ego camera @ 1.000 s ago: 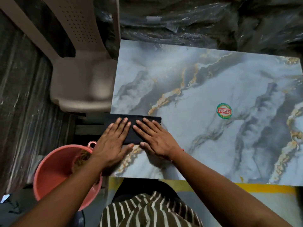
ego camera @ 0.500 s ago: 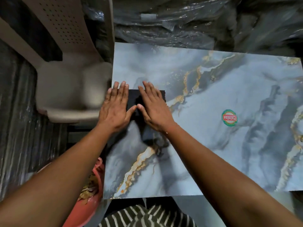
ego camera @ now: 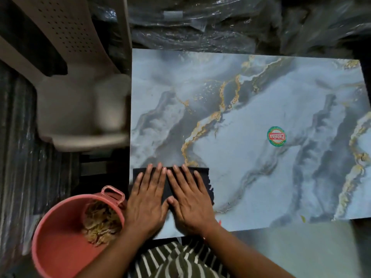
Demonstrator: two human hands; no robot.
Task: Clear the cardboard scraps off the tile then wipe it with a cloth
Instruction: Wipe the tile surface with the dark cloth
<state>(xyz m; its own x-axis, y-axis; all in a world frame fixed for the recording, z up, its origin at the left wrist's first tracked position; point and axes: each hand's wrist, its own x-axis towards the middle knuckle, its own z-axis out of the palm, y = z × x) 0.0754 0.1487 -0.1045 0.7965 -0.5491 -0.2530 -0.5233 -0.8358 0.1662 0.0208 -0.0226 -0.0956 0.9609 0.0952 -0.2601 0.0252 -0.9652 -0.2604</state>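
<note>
Dark plastic sheeting (ego camera: 200,27) fills the background above a beige perforated plastic chair (ego camera: 80,109) at the left. Below the chair a round pink plastic tub (ego camera: 56,243) holds brown cardboard scraps (ego camera: 100,225). Just right of it lies the large grey-blue marble-patterned tile (ego camera: 261,173) with gold veins. At its near left corner a black cloth (ego camera: 202,177) lies flat; the left hand (ego camera: 145,205) and right hand (ego camera: 190,203) press on it side by side, fingers straight and spread. A round green-and-red sticker (ego camera: 276,136) sits further right on the tile.
</note>
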